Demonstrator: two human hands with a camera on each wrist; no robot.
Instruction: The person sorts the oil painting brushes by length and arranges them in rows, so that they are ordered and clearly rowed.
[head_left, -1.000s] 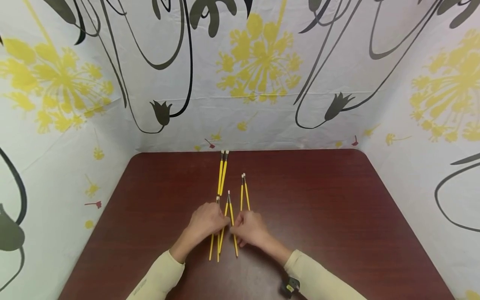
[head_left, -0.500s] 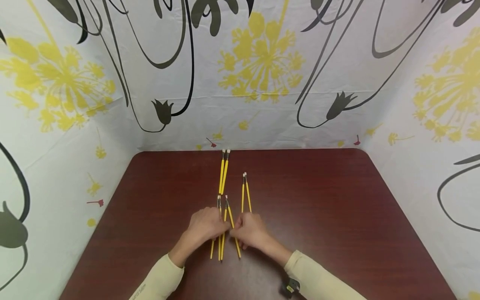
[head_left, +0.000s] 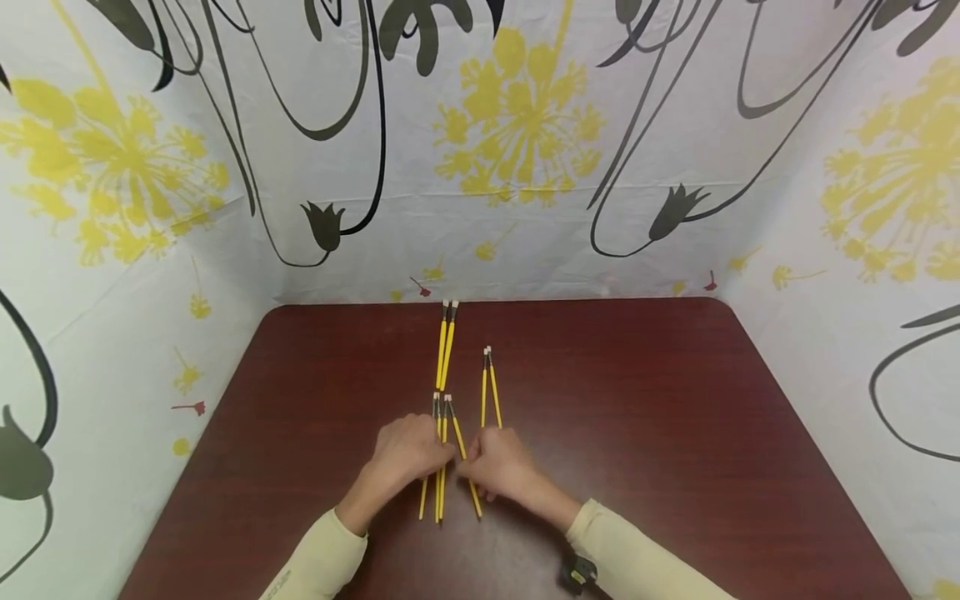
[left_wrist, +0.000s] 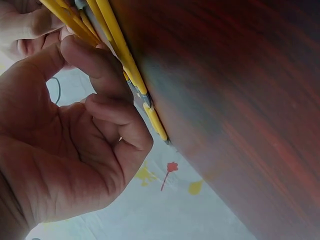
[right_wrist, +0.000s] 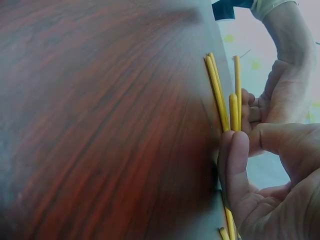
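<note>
The right hand (head_left: 498,462) pinches one slanted paintbrush (head_left: 459,437), its far bristle end angled leftward toward the paintbrush bundle (head_left: 439,500) the left hand (head_left: 411,446) grips.

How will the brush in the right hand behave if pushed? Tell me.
The brush should stay stiff; it runs straight. Being thin, it's probably light. Its handle looks round, so it may roll on the smooth-looking table.
</note>
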